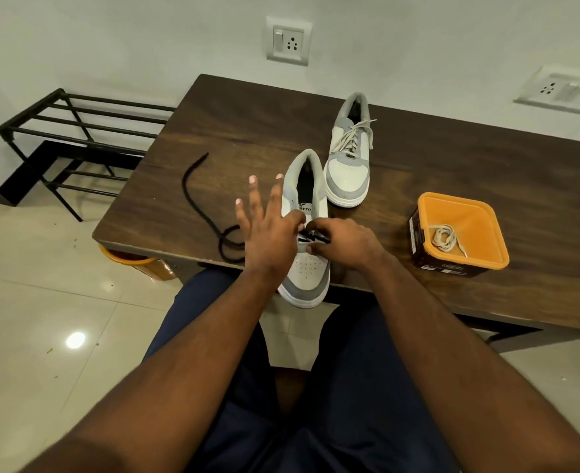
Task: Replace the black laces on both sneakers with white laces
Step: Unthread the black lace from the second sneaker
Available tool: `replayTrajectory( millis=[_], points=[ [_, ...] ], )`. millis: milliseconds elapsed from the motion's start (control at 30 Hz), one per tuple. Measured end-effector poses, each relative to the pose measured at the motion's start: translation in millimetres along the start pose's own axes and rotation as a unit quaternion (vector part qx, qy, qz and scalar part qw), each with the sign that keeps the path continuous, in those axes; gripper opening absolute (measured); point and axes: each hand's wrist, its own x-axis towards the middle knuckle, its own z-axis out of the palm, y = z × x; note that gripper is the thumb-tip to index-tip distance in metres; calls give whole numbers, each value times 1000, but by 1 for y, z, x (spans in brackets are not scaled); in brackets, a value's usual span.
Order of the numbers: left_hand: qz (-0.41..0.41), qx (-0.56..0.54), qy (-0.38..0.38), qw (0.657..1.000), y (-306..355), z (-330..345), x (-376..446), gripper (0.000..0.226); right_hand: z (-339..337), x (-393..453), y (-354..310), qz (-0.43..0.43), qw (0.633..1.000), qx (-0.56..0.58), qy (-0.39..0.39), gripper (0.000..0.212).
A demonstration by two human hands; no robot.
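At the worktop's (452, 172) near edge, I see the near sneaker (307, 268) lying heel-away, its long axis running straight from me. My right hand (345, 242) pinches its black lace (310, 238), seemingly; my left hand (268, 230) rests alongside, fingers spread.

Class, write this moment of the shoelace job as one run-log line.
far sneaker: white-laced | near sneaker: black lace part out | left hand, right hand: at eyelets | loose black lace: on table | spare white lace: in tub
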Motion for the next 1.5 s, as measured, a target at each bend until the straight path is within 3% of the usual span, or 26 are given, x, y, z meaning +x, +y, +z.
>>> replayTrajectory(
  millis=[100,167,233,267,333,367,400,433,500,533,600,700,767,833,867,900,967,1000,1033,1067,1133,1233,1300,1367,1500],
  points=[
    [-23,-68,56,996,-4,2,-3,11,0,2,1,0,1000,21,4,47],
    [-120,-191,162,961,-7,1,-10,13,1,2,2,1,999,38,6,47],
    [-240,-297,274,883,-15,-2,-15,15,2,1,3,4,999,45,14,44],
    [-309,-355,295,832,-18,-5,-16,14,2,0,2,4,999,45,17,43],
    [-433,-426,266,748,-19,-15,-12,12,2,0,1,2,999,48,19,41],
    [-455,-407,234,757,-17,-18,-10,12,3,-1,1,1,998,52,18,41],
    [-439,-363,199,798,-13,-21,-10,16,3,0,1,-2,998,60,18,41],
    [-381,-312,162,855,-9,-21,-10,24,4,0,1,-5,997,69,19,40],
    [-184,-183,89,962,0,-23,-5,33,5,0,1,-9,996,83,22,37],
    [-91,-93,44,991,4,-24,-1,31,5,0,0,-11,996,87,25,36],
    [-5,32,-52,998,10,-27,6,17,5,-1,-1,-15,995,97,31,33],
    [6,106,-107,989,10,-25,9,9,6,-2,-1,-20,992,123,38,30],
    [11,68,-67,995,6,-22,6,13,6,-2,1,-18,989,138,41,33],
    [-110,-87,44,989,-3,-21,3,10,6,-1,4,-16,989,141,35,38],
    [-209,-187,124,952,-10,-25,6,9,7,-1,4,-15,989,141,28,41],
    [-299,-284,213,885,-18,-31,11,9,7,-1,5,-12,989,143,25,43],
    [-428,-439,337,714,-42,-46,24,5,9,-1,5,-5,990,141,25,45],
    [-472,-472,331,667,-56,-50,30,7,9,-1,4,-1,990,138,25,45],
    [-505,-471,285,665,-67,-50,36,17,9,-2,3,2,990,136,27,44],
    [-524,-440,211,698,-72,-50,38,33,9,-2,1,2,991,132,27,44],
    [-500,-330,79,797,-67,-44,32,72,8,-4,0,1,991,129,32,39],
    [-277,-261,-16,925,-41,-36,16,92,8,-9,-7,-8,989,137,48,30],
    [-153,-225,-142,952,-28,-28,6,92,8,-12,-13,-20,991,118,59,31],
    [-92,-158,-220,958,-21,-18,0,92,11,-13,-17,-21,992,98,71,30],
    [-76,-172,-188,964,-17,-16,-5,93,20,-15,-25,25,982,117,143,22]
  ],
)
